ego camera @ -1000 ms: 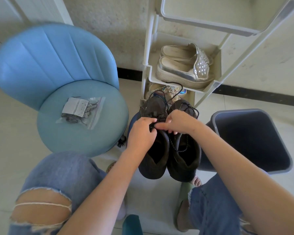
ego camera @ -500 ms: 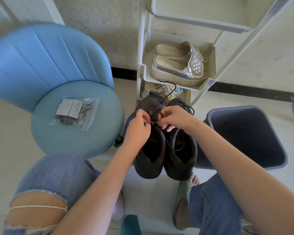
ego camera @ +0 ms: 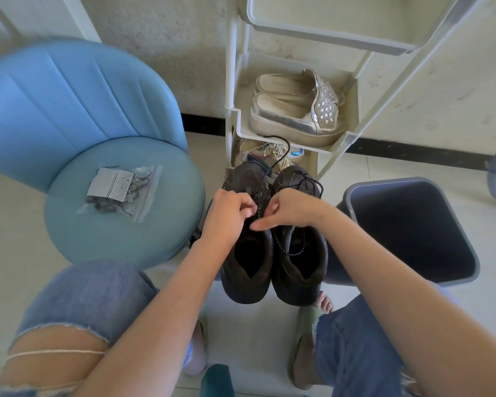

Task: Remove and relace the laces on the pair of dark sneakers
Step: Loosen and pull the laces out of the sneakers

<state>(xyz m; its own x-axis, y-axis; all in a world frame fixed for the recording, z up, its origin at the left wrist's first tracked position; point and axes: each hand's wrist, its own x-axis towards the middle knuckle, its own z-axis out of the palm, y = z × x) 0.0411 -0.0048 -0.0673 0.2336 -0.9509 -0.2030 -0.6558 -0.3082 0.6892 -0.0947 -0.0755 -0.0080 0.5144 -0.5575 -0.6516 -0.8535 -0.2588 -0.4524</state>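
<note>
Dark sneakers [ego camera: 242, 287] sit side by side between our knees, heels toward us, over pale floor tiles [ego camera: 26, 253]. Our left hand [ego camera: 229, 216] and right hand [ego camera: 292, 209] both pinch the black lace [ego camera: 258, 209] above the left shoe. Beyond stand a blue chair [ego camera: 97, 116] on the left and a grey bin [ego camera: 413, 224] on the right, then a shoe rack [ego camera: 335, 144] against the speckled wall [ego camera: 169, 53].

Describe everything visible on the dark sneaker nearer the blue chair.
The sneaker is near-black, fabric-looking, with a padded collar and open mouth facing up; heel toward the person, toe toward the shoe rack. It stands upright beside its mate, apparently touching. Its black speckled lace is loose, one end looping up at the rack. The left hand and right hand pinch the lace over the tongue. What supports it is hidden.
</note>
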